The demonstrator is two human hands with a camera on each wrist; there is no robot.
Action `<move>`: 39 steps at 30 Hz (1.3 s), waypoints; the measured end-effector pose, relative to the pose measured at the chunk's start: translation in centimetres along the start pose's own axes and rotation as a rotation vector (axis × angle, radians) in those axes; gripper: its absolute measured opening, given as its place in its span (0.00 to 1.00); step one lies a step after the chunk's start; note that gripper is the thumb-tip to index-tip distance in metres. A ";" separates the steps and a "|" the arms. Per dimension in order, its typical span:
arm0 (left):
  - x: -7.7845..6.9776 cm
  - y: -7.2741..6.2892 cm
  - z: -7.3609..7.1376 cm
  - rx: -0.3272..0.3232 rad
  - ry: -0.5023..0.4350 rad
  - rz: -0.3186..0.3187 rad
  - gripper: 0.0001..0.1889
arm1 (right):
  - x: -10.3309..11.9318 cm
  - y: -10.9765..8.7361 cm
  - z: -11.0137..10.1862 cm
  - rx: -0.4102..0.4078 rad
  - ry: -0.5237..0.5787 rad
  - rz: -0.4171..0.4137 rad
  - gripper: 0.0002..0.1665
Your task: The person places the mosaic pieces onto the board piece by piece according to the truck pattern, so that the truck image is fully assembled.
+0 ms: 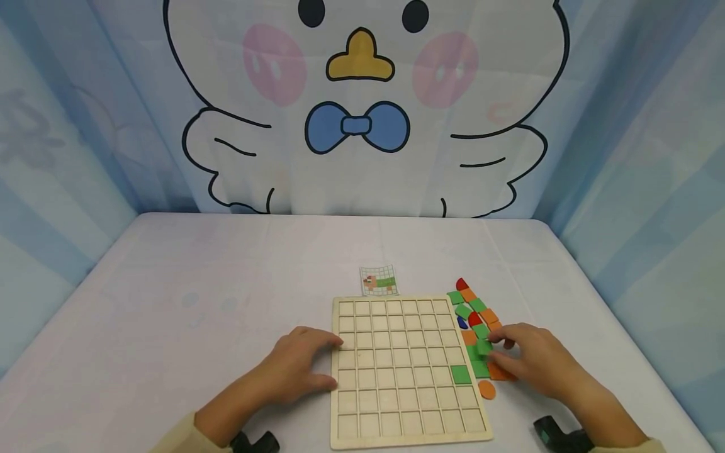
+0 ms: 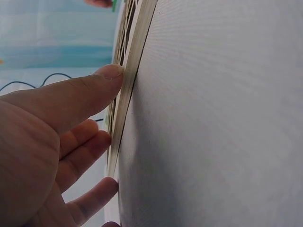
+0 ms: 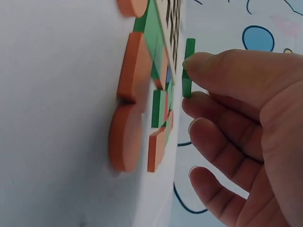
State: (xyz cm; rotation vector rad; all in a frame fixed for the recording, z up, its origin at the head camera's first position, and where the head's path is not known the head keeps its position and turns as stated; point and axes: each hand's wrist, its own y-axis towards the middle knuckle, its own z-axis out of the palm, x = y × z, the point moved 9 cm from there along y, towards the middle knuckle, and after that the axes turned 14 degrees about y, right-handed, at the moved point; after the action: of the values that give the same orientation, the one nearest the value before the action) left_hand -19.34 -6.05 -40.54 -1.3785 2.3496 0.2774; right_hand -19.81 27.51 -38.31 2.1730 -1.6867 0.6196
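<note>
A pale wooden grid board (image 1: 410, 438) lies flat on the table, with one green square tile (image 1: 460, 375) in a cell near its right edge. Along the board's left side, my left hand (image 1: 294, 365) rests its thumb and fingertips against the edge; the left wrist view shows the thumb (image 2: 92, 92) touching the rim. My right hand (image 1: 538, 358) is over the pile of pieces to the board's right. Between thumb and fingertip it pinches a green square tile (image 3: 187, 87), raised above the others and seen edge-on in the right wrist view.
Loose green, orange, red and blue pieces (image 1: 488, 316) crowd the board's right side, with an orange disc (image 1: 486, 389) nearest me. A small picture card (image 1: 379, 280) lies beyond the board's far edge. A white cloth covers the table (image 1: 170, 302); printed curtains (image 1: 362, 176) surround it.
</note>
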 end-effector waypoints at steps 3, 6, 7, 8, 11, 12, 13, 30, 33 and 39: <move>0.0 0.0 0.0 0.007 -0.002 -0.006 0.30 | 0.9 -0.1 0.1 -0.009 0.009 -0.032 0.16; 0.0 0.0 0.0 0.009 -0.005 -0.006 0.30 | 1.8 0.0 0.3 -0.004 0.021 -0.066 0.14; 0.0 0.0 0.0 0.009 -0.006 -0.008 0.30 | 2.1 0.0 0.4 0.000 0.027 -0.077 0.14; 0.0 0.0 0.0 0.008 -0.008 -0.008 0.30 | 2.3 0.0 0.5 0.005 0.028 -0.084 0.14; 0.1 0.0 0.0 0.006 -0.007 -0.009 0.30 | 3.1 0.0 0.8 0.018 0.038 -0.110 0.14; 0.1 0.0 0.0 0.006 -0.008 -0.009 0.30 | 3.3 0.0 0.9 0.021 0.039 -0.115 0.14; 0.1 0.0 0.0 0.006 -0.009 -0.009 0.30 | 3.5 0.0 1.0 0.025 0.040 -0.113 0.13; 0.1 0.0 0.0 0.001 -0.012 -0.002 0.30 | 6.0 -0.2 3.1 0.066 0.072 -0.217 0.12; 0.0 0.0 0.0 0.004 -0.009 -0.002 0.30 | 6.2 -0.3 3.3 0.074 0.066 -0.227 0.12; 0.0 0.0 0.0 0.008 -0.011 -0.002 0.30 | 6.4 -0.4 3.8 0.097 0.067 -0.234 0.12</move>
State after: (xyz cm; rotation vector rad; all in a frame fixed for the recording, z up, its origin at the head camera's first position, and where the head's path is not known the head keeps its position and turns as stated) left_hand -19.35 -6.02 -40.50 -1.3721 2.3380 0.2737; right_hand -17.61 20.41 -38.25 2.3439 -1.3683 0.7121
